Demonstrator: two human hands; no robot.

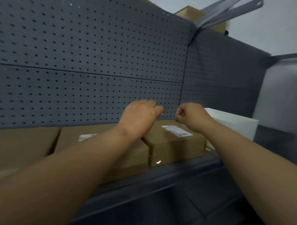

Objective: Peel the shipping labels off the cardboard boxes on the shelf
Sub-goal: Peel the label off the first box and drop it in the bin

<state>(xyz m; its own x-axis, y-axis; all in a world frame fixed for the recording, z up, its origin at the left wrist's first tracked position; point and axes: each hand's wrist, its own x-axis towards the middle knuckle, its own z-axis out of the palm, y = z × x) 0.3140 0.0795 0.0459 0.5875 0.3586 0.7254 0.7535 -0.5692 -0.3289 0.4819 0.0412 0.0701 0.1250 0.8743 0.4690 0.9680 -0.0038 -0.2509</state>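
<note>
Brown cardboard box (175,144) bears a white label (177,130), print unreadable; left hand (140,117) loosely open, right hand (190,114) curled, both empty.

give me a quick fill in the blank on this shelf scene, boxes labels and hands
1. The small box under the hands still carries a white ____ on its top.
2. The wall behind the boxes is a dark panel full of small ____.
3. The right hand is curled into a loose ____ above the small box's back edge.
4. The left hand is ____ the right hand, not touching it.

Missing words: label; holes; fist; beside
</note>
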